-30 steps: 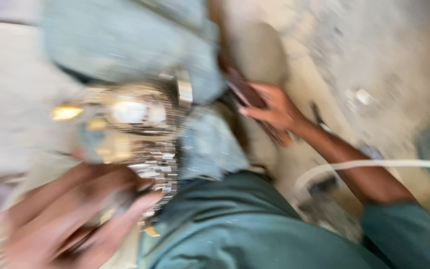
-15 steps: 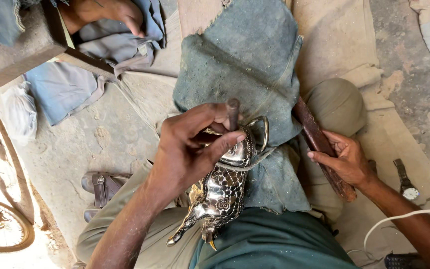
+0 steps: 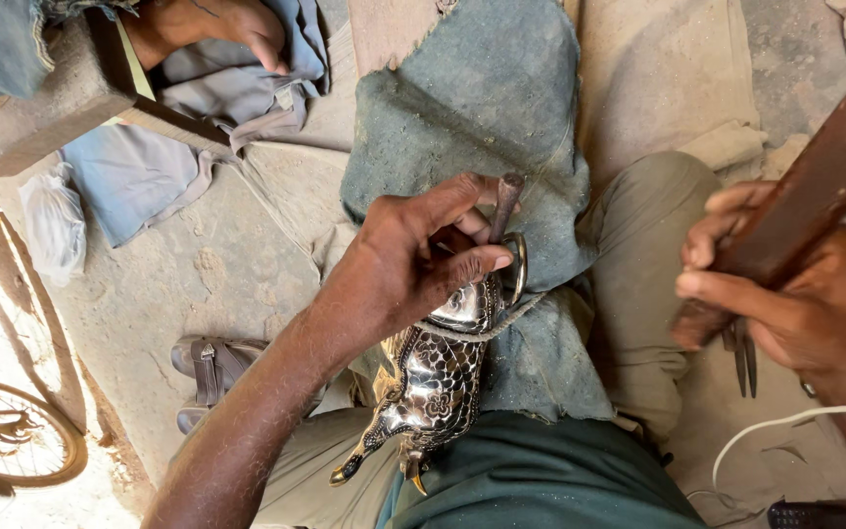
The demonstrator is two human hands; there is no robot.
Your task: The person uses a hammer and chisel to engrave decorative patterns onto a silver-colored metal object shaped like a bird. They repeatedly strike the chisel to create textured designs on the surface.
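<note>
The embossed metal vessel (image 3: 438,377) lies on its side across the person's lap, on a grey-green felt pad (image 3: 482,108). It looks rigid, polished and probably slick, fairly weighty for its size; the patterned belly and ring handle seem the surest places to grip. The left hand (image 3: 399,269) presses on its upper end, fingers closed around a thin punch (image 3: 506,201) set against the metal. Well apart to the right, the right hand (image 3: 785,294) clamps a raised wooden mallet (image 3: 824,186). Beyond the left hand, another person's hand (image 3: 217,24) rests on cloth.
</note>
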